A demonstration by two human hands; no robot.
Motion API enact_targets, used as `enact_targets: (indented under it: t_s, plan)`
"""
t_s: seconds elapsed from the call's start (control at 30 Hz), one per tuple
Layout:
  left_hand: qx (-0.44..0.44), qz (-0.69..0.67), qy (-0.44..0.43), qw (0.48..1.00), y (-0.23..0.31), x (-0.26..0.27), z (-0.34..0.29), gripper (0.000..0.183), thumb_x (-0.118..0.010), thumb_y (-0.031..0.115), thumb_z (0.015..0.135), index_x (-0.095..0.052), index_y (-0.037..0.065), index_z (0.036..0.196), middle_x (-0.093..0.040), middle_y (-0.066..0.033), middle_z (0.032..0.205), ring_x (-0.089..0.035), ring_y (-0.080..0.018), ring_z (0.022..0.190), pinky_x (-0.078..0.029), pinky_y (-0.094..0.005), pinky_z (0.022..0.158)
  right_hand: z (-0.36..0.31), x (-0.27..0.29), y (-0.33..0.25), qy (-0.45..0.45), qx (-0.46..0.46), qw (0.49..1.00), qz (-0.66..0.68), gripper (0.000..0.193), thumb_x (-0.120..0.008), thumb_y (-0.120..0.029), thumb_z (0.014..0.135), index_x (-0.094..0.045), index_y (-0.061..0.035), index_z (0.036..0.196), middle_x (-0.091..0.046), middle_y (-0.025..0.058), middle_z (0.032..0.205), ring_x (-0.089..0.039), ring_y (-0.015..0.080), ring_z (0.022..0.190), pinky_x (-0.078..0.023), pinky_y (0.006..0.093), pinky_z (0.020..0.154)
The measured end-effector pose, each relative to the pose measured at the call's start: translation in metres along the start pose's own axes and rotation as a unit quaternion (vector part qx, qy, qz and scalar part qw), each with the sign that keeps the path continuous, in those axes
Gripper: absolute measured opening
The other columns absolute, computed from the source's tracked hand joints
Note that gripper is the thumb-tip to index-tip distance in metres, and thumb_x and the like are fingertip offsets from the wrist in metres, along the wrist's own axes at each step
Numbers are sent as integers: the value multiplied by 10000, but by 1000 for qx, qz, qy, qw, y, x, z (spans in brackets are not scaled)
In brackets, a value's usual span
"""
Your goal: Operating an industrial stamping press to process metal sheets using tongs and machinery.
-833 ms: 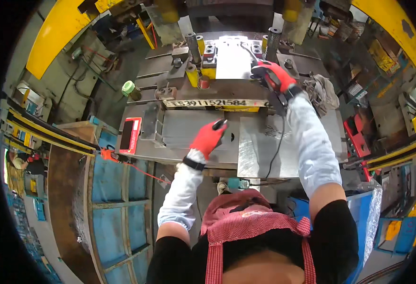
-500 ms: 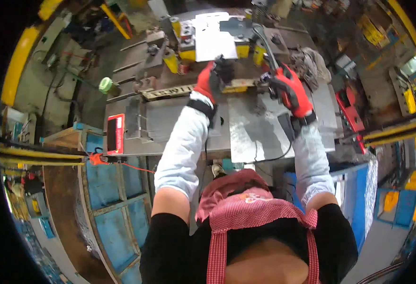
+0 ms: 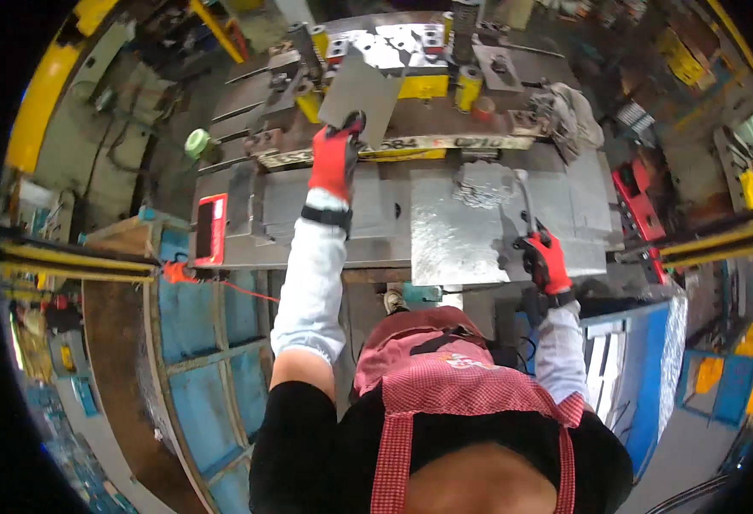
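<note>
My left hand [image 3: 333, 163], in a red and black glove, grips the near edge of a flat grey metal sheet [image 3: 361, 96]. The sheet is tilted up over the left front of a press die [image 3: 422, 86] with yellow guide posts. My right hand [image 3: 548, 261], gloved alike, is closed round the lower end of a long, thin metal wand-like tool [image 3: 527, 199] with a rounded tip; its exact kind I cannot make out. Beneath that hand lies a large shiny metal sheet [image 3: 449, 244], with a pile of small metal pieces [image 3: 483, 183] at its far edge.
A stack of grey sheets [image 3: 329, 201] lies left of the shiny sheet. Near the table's left edge is a red-framed panel [image 3: 211, 230]. Grey rags [image 3: 572, 120] hang at the die's right. A green-lidded container [image 3: 198, 144] stands at the left, a blue bin [image 3: 646, 368] at lower right.
My left hand has moved left with the grey sheet, baring the die's bright cut-out surface. My right hand has drawn back towards me with the tool, away from the die.
</note>
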State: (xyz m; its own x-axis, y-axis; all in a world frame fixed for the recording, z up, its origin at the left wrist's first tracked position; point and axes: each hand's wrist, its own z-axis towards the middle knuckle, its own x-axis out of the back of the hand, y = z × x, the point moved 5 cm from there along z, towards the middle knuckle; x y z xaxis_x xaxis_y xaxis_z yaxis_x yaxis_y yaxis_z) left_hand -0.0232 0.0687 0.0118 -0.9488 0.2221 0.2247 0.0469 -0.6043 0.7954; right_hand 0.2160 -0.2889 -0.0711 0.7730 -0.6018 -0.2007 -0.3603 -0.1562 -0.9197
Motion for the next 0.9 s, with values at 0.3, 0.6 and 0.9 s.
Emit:
enact_targets:
  t_s: [0.3,0.6,0.9]
  plan:
    - [171,83,-294,937,132,81,-8,188,-608,154,725,-640,56,882,-553,-1,674,-462,-67,523,-343,-221,449,-45,-57,-78,-111,208,913,-334,609,-602,-16,706,-386,-24,1276,-568,37,747,-478,71,535,-446,242,531]
    - [-74,111,-507,851,73,34,-14,254,-515,198,772,-600,26,938,-587,-114,1053,-536,-278,949,-412,-349,839,-49,-111,-49,-338,66,926,-154,661,-657,-121,691,-387,-51,1291,-521,-7,758,-463,75,663,-395,211,635]
    - [288,-560,-259,732,75,42,-34,405,-370,344,920,-417,113,1250,-575,-116,1088,-597,-232,907,-499,-399,731,34,-136,-116,-208,75,971,89,386,-576,-86,794,-486,-38,1167,-499,-45,790,-453,34,682,-366,178,587]
